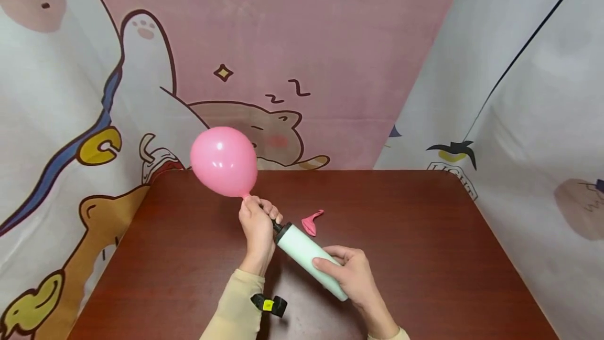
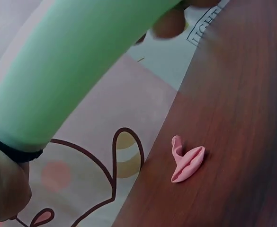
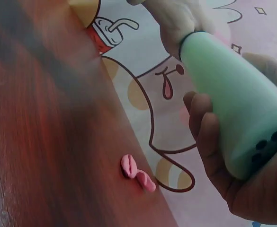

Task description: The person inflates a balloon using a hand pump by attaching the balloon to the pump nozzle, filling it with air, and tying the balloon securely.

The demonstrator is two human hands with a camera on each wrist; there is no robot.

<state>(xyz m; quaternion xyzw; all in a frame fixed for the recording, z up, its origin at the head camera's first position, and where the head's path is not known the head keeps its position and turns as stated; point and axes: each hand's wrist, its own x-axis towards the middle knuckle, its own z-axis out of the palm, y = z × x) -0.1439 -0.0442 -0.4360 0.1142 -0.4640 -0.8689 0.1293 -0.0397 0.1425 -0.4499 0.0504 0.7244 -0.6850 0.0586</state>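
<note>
A round, inflated pink balloon (image 1: 224, 161) stands above my left hand (image 1: 257, 227), its neck pinched there at the black nozzle end of a pale green hand pump (image 1: 309, 258). My fingers cover the spot where neck and nozzle meet. The right hand (image 1: 346, 272) grips the lower part of the pump's barrel, thumb on top. In the right wrist view, the pump's near end shows dark round holes (image 3: 266, 145), with fingers wrapped around the barrel. A limp, uninflated pink balloon (image 1: 311, 222) lies on the table just beyond the pump.
The brown wooden table (image 1: 424, 245) spreads beneath both hands. Behind it hangs a cloth backdrop (image 1: 340, 56) with cartoon animals, meeting the table's far edge. A black wrist device with a yellow mark (image 1: 269, 305) is strapped on the left sleeve.
</note>
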